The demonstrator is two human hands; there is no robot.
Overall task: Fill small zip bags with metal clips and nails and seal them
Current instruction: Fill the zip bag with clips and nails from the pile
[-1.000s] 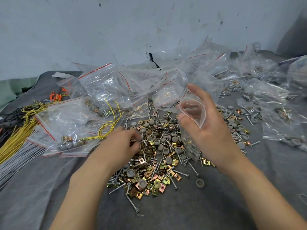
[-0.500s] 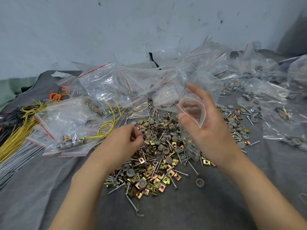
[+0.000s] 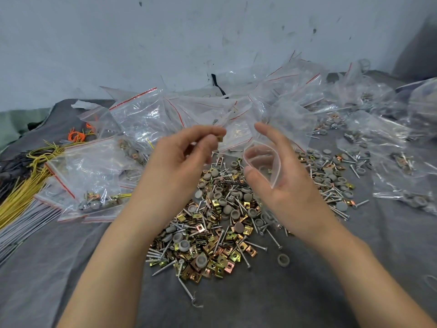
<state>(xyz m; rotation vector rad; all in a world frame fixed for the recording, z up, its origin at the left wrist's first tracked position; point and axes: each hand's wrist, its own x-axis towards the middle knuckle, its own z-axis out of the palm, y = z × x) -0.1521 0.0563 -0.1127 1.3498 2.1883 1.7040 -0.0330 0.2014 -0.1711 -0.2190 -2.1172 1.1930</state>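
Fingers: left hand (image 3: 179, 166) pinches a clip (image 3: 220, 138); right hand (image 3: 290, 192) curls round the bag (image 3: 264, 162), holding its mouth wide open.
Bag: up in the air, just right of the clip.
Pile (image 3: 212, 233): metal bits on grey cloth (image 3: 307, 292), under both hands.
Filled bags (image 3: 101, 176): left of the pile.
Wires (image 3: 21, 192): yellow, far left.

A packing workbench (workshop-like): heaped metal clips (image 3: 214, 242), zip bags (image 3: 142, 119), scuffed wall (image 3: 165, 43).

No legible text, labels, brands or numbers anywhere; zip bags (image 3: 142, 114) clear and unprinted, just a red strip at the seal; wall (image 3: 165, 43) only scuffed, no letters
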